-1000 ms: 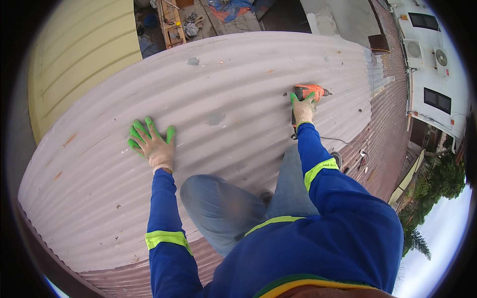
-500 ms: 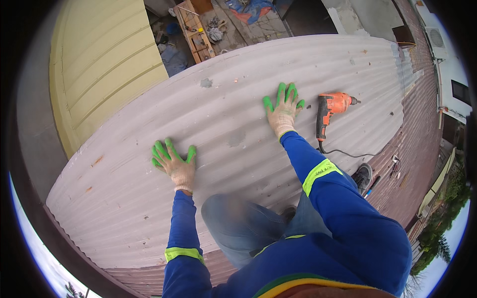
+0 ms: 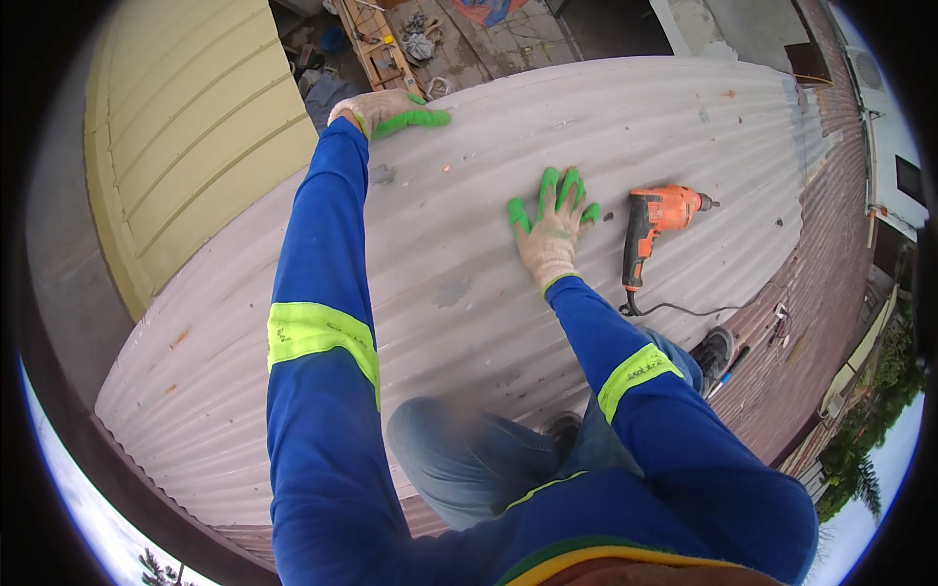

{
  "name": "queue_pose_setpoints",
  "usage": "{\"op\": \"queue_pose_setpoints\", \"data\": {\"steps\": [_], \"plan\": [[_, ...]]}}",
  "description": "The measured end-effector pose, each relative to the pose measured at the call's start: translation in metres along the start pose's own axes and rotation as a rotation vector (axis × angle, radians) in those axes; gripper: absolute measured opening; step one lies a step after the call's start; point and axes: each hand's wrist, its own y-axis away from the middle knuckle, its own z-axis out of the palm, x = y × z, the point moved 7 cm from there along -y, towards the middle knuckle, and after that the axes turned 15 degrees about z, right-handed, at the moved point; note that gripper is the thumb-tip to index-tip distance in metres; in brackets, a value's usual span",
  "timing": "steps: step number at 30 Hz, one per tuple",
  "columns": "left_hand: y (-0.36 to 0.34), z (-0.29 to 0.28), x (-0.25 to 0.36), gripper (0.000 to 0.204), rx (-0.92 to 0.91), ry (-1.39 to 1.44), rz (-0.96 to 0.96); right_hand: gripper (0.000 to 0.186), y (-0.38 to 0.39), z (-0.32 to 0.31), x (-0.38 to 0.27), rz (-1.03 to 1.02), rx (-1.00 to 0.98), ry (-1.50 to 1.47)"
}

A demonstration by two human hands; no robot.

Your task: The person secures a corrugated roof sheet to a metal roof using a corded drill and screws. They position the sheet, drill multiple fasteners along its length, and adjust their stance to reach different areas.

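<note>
- Far left, a yellow panel (image 3: 195, 156) with raised ribs slopes beside the pale sheet (image 3: 430, 230).
- The left hand (image 3: 391, 111), in a white glove with green on the fingers, is at the far edge of the sheet, left of its middle. Its thumb points right; the other fingers are mostly hidden, so I cannot tell whether it grips the edge.
- Just past that hand, beyond the edge and lower down, are a wooden frame (image 3: 375, 47) and a grey cloth (image 3: 421, 45).
- The corrugated sheet spans the middle of the scene, with small rust marks and grey patches on it.
- On the near side, a bent knee in jeans (image 3: 464, 459) is over the sheet.
- The right hand (image 3: 553, 230), gloved alike, is flat on the sheet, fingers spread and holding nothing.
- Right of that hand, apart from it, the orange and black drill (image 3: 660, 213) lies on its side, bit toward the right.
- Its cord (image 3: 684, 310) runs from the near end of the handle off to the right.
- Nearer, a dark shoe (image 3: 714, 350) stands beside a thin blue tool (image 3: 731, 369).
- Far right, the brown corrugated roof (image 3: 816, 283) borders the sheet.
</note>
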Motion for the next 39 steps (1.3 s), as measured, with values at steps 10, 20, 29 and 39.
{"op": "queue_pose_setpoints", "data": {"steps": [10,20,29,39], "plan": [[0.026,-0.017,-0.010,0.090,-0.064,-0.205,-0.147,0.099,0.000,0.002,0.002,0.012,-0.033,0.000],[0.059,-0.029,-0.022,0.107,-0.245,-0.331,-0.155,0.097,-0.001,0.001,0.002,0.004,-0.017,-0.008],[0.075,-0.020,-0.036,0.104,-0.178,-0.130,-0.121,0.095,0.000,0.000,0.002,-0.011,0.018,-0.037],[0.007,0.008,-0.018,0.090,-0.063,0.227,-0.134,0.093,-0.001,0.003,0.002,0.000,0.018,0.020]]}}
